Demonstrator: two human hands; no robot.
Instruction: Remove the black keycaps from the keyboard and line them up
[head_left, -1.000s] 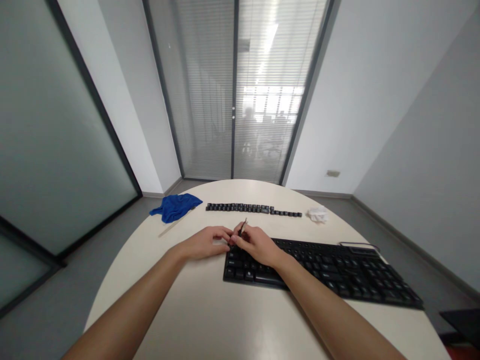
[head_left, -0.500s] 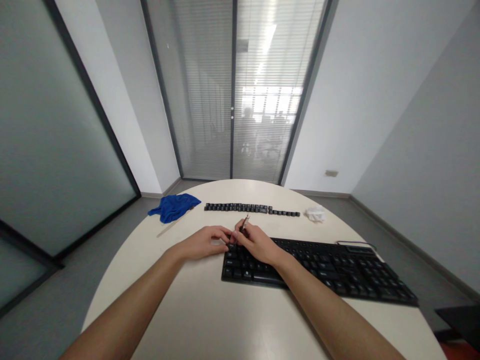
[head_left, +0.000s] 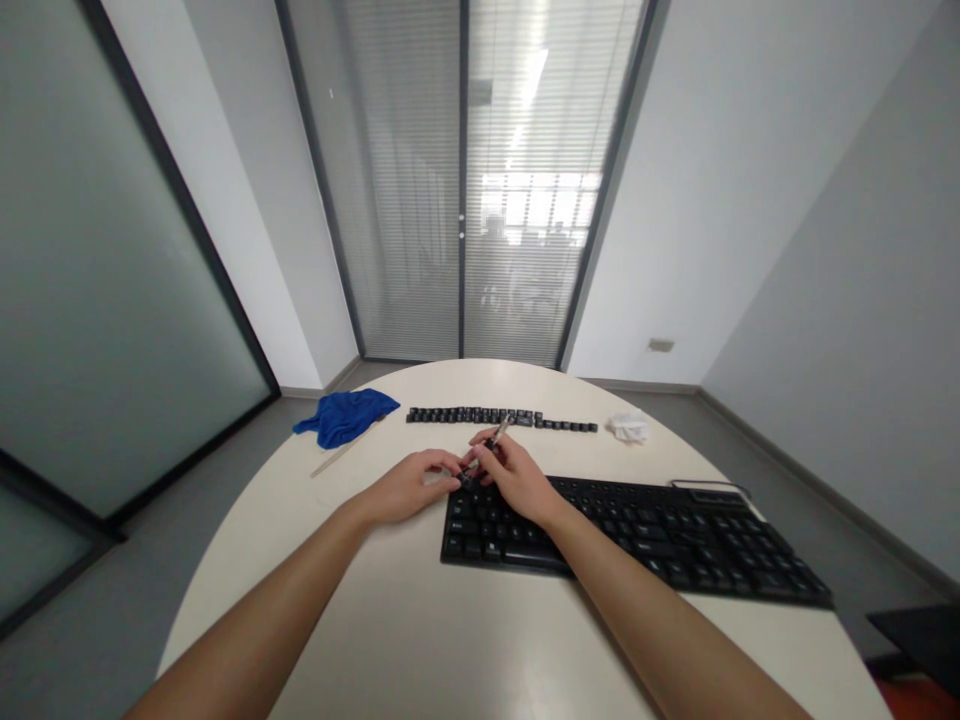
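Observation:
A black keyboard lies on the table, its upper left part under my fingers. My right hand is closed round a slim pen-like tool, dark low down and shiny at its upper end; its lower tip is over the keyboard's top left corner. My left hand lies at that same corner, thumb and forefinger pinching in from the left. Whether they grip the keyboard's edge or a small dark piece there, I cannot make out. Beyond the hands, black keycaps stand in rows.
On the round pale table, a blue cloth lies at the back left with a thin stick beside it. Crumpled white tissue sits at the right. A glass partition stands behind the table.
The tool in my right hand has tilted over to the right, and its shiny upper end shows more. My left hand has barely moved. The keyboard and keycap rows stay put.

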